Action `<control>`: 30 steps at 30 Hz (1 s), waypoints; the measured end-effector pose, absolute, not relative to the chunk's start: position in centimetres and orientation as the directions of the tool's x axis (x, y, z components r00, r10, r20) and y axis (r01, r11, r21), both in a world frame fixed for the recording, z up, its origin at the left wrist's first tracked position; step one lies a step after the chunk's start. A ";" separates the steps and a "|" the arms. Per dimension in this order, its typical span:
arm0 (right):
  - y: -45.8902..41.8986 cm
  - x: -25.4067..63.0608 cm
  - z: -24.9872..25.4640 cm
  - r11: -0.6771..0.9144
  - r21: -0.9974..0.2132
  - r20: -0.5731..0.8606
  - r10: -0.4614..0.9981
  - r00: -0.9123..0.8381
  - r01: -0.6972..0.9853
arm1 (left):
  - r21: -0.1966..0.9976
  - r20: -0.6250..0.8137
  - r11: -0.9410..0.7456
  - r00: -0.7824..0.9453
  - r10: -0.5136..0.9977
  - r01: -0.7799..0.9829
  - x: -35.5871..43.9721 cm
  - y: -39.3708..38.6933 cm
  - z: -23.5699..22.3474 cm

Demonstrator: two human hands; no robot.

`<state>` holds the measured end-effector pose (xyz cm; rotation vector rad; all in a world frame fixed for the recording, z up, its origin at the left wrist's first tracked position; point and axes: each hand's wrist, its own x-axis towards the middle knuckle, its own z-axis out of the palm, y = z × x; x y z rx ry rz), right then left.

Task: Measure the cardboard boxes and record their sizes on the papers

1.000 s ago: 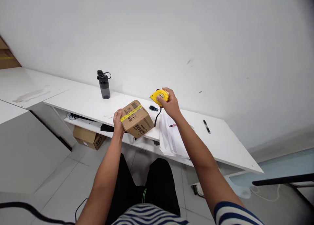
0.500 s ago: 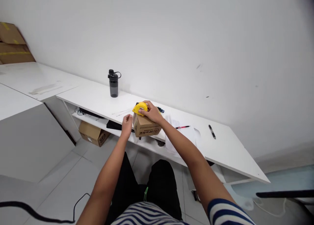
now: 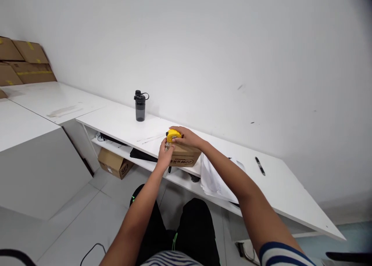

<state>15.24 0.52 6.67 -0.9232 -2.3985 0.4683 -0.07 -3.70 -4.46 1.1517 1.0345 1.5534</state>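
Observation:
A small brown cardboard box (image 3: 185, 158) rests on the white desk (image 3: 279, 188) near its front edge. My right hand (image 3: 187, 138) is closed on a yellow tape measure (image 3: 173, 134) and holds it on top of the box at its left end. My left hand (image 3: 165, 155) is at the box's left side just below the tape measure, its fingers pinched at the tape's end; what they grip is too small to make out.
A dark water bottle (image 3: 140, 106) stands at the back of the desk. White papers (image 3: 213, 177) lie right of the box, a black marker (image 3: 260, 166) farther right. A cardboard box (image 3: 114, 163) sits on the floor under the desk, more boxes (image 3: 20, 62) stacked far left.
The box came down from my left hand onto the desk. My right hand brought the tape measure down onto the box top, and my left hand moved up to the tape's end.

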 end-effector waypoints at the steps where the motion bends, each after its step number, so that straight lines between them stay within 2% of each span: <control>1: 0.7 15.4 6.8 0.718 -0.452 0.338 0.687 -0.644 0.529 | 0.951 0.247 -0.271 -0.159 0.956 -0.148 0.0 -3.7 -4.4; 4: 0.6 16.4 7.1 0.716 -0.435 0.306 0.688 -0.658 0.546 | 0.926 0.374 -0.376 -0.171 0.911 0.022 0.2 -4.0 -4.1; 7: -0.3 18.3 7.2 0.679 -0.468 0.285 0.721 -0.631 0.565 | 0.903 0.423 -0.395 -0.190 0.886 0.170 0.1 -4.1 -3.6; 12: -1.9 24.2 7.2 0.533 -0.568 0.228 0.834 -0.503 0.626 | 0.882 0.452 -0.405 -0.189 0.872 0.240 -0.6 -3.8 -3.2; 17: -2.3 29.8 6.0 0.406 -0.672 0.216 0.907 -0.360 0.619 | 0.886 0.461 -0.435 -0.195 0.866 0.162 -0.5 -3.0 -3.7; 21: -2.6 31.6 5.2 0.355 -0.728 0.182 0.925 -0.334 0.586 | 0.886 0.464 -0.444 -0.207 0.861 0.134 -0.3 -2.5 -4.1; 26: -3.4 31.0 5.8 0.382 -0.714 0.234 0.920 -0.314 0.587 | 0.896 0.443 -0.437 -0.226 0.868 0.081 0.0 -2.3 -4.0; 30: -3.2 26.8 6.6 0.478 -0.649 0.292 0.875 -0.387 0.592 | 0.908 0.416 -0.417 -0.233 0.879 0.047 0.6 -2.7 -3.8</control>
